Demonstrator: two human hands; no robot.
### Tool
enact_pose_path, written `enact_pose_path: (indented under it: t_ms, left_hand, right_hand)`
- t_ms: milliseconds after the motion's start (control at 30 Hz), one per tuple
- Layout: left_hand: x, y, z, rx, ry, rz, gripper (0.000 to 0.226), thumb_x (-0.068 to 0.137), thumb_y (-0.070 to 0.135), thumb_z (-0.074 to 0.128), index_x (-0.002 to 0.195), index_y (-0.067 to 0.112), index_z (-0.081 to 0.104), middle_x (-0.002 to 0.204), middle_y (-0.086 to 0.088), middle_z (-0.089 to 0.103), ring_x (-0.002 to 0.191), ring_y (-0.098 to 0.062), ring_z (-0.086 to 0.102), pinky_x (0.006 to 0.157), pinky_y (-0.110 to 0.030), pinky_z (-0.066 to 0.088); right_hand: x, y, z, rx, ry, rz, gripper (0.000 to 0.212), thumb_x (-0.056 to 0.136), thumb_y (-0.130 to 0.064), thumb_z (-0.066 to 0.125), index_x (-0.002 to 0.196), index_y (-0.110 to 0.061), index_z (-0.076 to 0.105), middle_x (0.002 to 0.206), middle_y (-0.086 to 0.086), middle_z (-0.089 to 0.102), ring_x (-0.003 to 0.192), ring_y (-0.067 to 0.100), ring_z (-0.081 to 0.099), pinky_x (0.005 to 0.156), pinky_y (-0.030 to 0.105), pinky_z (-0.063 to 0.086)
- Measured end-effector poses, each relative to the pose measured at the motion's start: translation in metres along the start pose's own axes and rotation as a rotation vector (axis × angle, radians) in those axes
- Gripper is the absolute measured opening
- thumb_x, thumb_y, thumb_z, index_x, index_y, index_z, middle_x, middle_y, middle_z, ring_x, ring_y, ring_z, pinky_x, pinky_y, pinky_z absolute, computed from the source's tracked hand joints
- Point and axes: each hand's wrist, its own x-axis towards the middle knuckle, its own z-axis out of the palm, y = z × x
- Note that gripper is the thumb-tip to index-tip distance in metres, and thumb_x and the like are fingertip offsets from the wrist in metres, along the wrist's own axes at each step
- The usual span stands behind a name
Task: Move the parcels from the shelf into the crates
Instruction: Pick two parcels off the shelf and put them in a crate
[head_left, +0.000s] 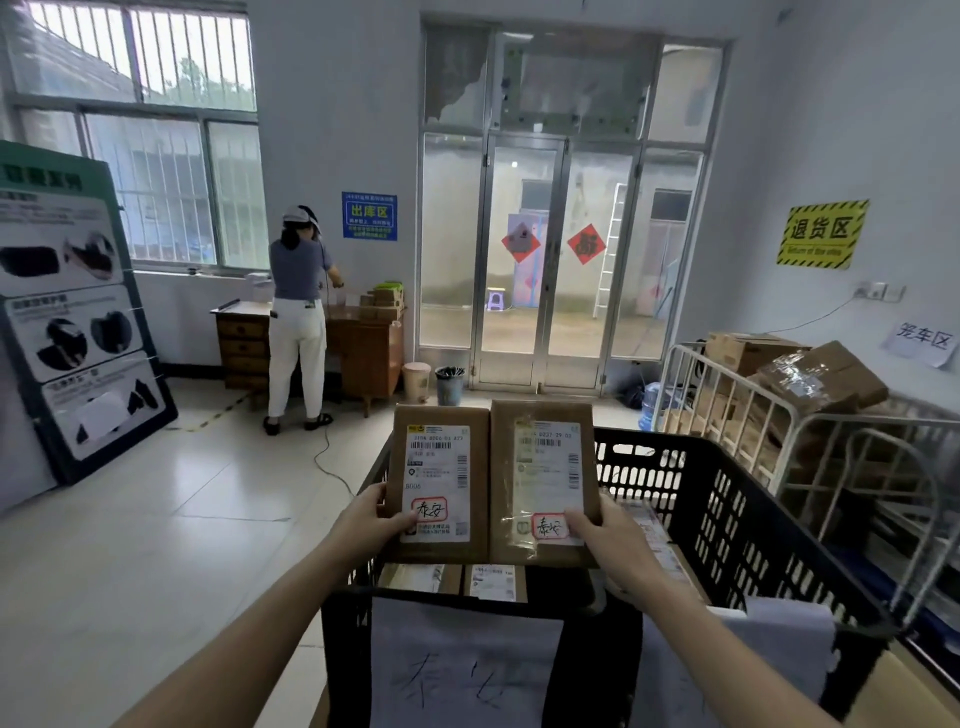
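Note:
Two flat brown cardboard parcels with white shipping labels are held side by side above a black slotted plastic crate (737, 525). My left hand (371, 519) grips the lower left edge of the left parcel (441, 467). My right hand (613, 540) grips the lower right corner of the right parcel (543, 467). Both labels carry a red-outlined handwritten mark near the thumbs. Inside the crate, under the held pair, lie more labelled parcels (491, 582). A white paper sheet (462, 665) with handwriting hangs on the crate's near wall. No shelf is in view.
A white metal cage cart (810, 431) full of cardboard boxes stands to the right of the crate. Another person (298, 322) stands at a wooden desk (363, 348) by the far wall. Two bins (449, 384) sit by the glass doors. A display board (72, 322) leans at left on the tiled floor.

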Motion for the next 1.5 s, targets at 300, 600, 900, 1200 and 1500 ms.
enact_pose_path:
  t_ms: [300, 600, 900, 1200, 1500]
  left_hand:
    - [0.052, -0.022, 0.003, 0.113, -0.108, -0.197, 0.053, 0.086, 0.004, 0.061, 0.133, 0.009, 0.038, 0.106, -0.002, 0.059, 0.094, -0.016, 0.058, 0.07, -0.019, 0.049]
    - [0.099, -0.051, 0.02, 0.323, -0.307, -0.344, 0.067, 0.082, 0.001, 0.062, 0.14, 0.009, 0.029, 0.129, -0.008, 0.052, 0.112, -0.02, 0.054, 0.09, -0.027, 0.05]
    - [0.135, -0.085, 0.013, 0.388, -0.309, -0.458, 0.038, 0.081, -0.005, 0.052, 0.119, 0.0, 0.051, 0.115, -0.007, 0.061, 0.109, -0.022, 0.057, 0.099, -0.034, 0.047]
    - [0.146, -0.112, 0.016, 0.34, -0.308, -0.467, 0.046, 0.085, 0.012, 0.056, 0.129, 0.014, 0.042, 0.114, -0.005, 0.063, 0.105, -0.019, 0.061, 0.093, -0.035, 0.052]
    - [0.115, -0.081, 0.03, 0.851, -0.317, -0.094, 0.086, 0.081, 0.044, 0.063, 0.146, 0.012, 0.015, 0.152, -0.009, 0.017, 0.14, -0.026, 0.019, 0.115, -0.042, 0.027]
  right_hand:
    - [0.056, 0.026, 0.035, -0.162, -0.168, 0.282, 0.019, 0.094, -0.03, 0.049, 0.096, -0.011, 0.046, 0.087, -0.003, 0.056, 0.078, 0.01, 0.055, 0.062, 0.024, 0.044]
    - [0.088, 0.047, 0.063, -0.39, -0.372, 0.426, 0.016, 0.092, -0.014, 0.05, 0.106, -0.008, 0.054, 0.105, 0.005, 0.06, 0.088, 0.014, 0.054, 0.063, 0.02, 0.042]
    - [0.108, 0.072, 0.095, -0.362, -0.416, 0.534, 0.033, 0.09, -0.009, 0.053, 0.122, -0.002, 0.05, 0.114, 0.009, 0.056, 0.105, 0.021, 0.053, 0.077, 0.027, 0.041]
    - [0.119, 0.087, 0.097, -0.341, -0.347, 0.51, 0.036, 0.086, -0.011, 0.06, 0.12, -0.002, 0.049, 0.12, 0.013, 0.059, 0.104, 0.021, 0.057, 0.077, 0.026, 0.046]
    - [0.109, 0.077, 0.099, -0.641, -0.363, 0.082, 0.062, 0.089, -0.03, 0.056, 0.141, -0.013, 0.028, 0.14, 0.011, 0.036, 0.126, 0.025, 0.04, 0.102, 0.033, 0.039]
